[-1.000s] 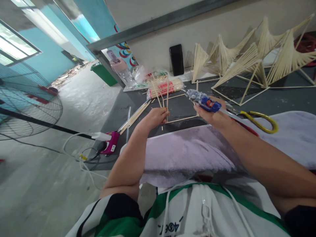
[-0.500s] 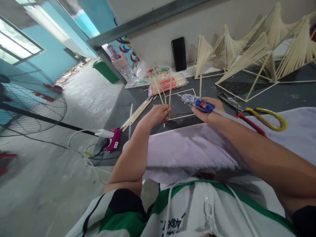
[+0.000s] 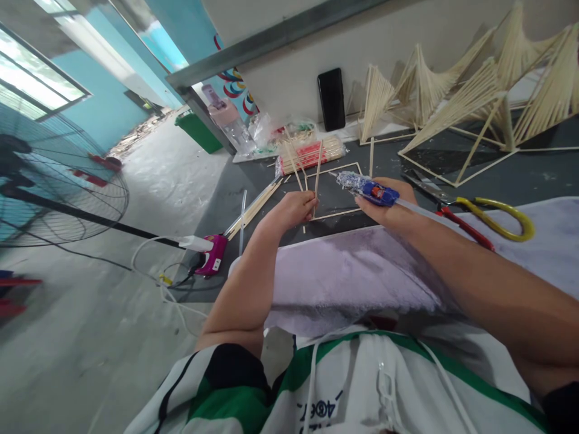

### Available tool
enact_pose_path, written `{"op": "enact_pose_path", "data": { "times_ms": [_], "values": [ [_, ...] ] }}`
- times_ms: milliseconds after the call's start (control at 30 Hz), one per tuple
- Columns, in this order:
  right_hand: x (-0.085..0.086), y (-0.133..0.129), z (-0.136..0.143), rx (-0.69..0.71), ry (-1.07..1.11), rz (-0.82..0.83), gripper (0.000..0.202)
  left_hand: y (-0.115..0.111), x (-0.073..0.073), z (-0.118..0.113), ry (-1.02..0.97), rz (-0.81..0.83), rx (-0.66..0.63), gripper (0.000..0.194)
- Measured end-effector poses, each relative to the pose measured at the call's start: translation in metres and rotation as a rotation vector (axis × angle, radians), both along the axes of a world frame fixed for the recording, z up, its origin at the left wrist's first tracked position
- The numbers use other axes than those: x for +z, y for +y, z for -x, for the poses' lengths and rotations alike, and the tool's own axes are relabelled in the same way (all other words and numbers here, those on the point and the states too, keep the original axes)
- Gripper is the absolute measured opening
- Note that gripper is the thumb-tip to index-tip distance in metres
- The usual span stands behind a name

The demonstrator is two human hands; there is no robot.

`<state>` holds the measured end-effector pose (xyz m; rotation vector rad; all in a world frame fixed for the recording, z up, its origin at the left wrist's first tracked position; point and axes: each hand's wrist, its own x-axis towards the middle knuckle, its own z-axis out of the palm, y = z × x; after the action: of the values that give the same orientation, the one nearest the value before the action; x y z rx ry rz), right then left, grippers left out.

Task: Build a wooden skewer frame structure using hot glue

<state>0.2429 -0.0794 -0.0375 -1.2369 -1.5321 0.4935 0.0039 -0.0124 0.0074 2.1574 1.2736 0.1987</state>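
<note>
My left hand (image 3: pixel 300 208) is closed round a thin wooden stick (image 3: pixel 319 163) that rises from its fingers, at the left side of a flat stick frame (image 3: pixel 339 214) on the dark table. Further thin sticks stand up just behind that hand. In my right hand (image 3: pixel 391 196) is a blue hot glue gun (image 3: pixel 377 191), its tip crusted with whitish glue and pointing left over the frame. A clear glue stick (image 3: pixel 418 213) runs out of its back end along my forearm. The stick's lower end is hidden by my left fingers.
Scissors with yellow and red handles (image 3: pixel 497 220) lie at the right on a lilac towel (image 3: pixel 344 277). Behind stand stick structures (image 3: pixel 474 108), a black phone (image 3: pixel 331 99) and a packet of sticks (image 3: pixel 310 154). A magenta power adapter (image 3: pixel 212 256) sits at the table's left edge.
The whole view has shifted slightly, so everything appears a little further right. The stick in my left hand leans slightly more to the right. Both hands keep their holds.
</note>
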Motion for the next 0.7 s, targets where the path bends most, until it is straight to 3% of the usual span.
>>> {"op": "enact_pose_path", "data": {
  "times_ms": [700],
  "values": [
    [0.0037,-0.0017,0.0016,-0.011,-0.035,0.005,0.017,0.0009,0.0005,-0.0002,0.003,0.012,-0.003,0.022]
  ]
}}
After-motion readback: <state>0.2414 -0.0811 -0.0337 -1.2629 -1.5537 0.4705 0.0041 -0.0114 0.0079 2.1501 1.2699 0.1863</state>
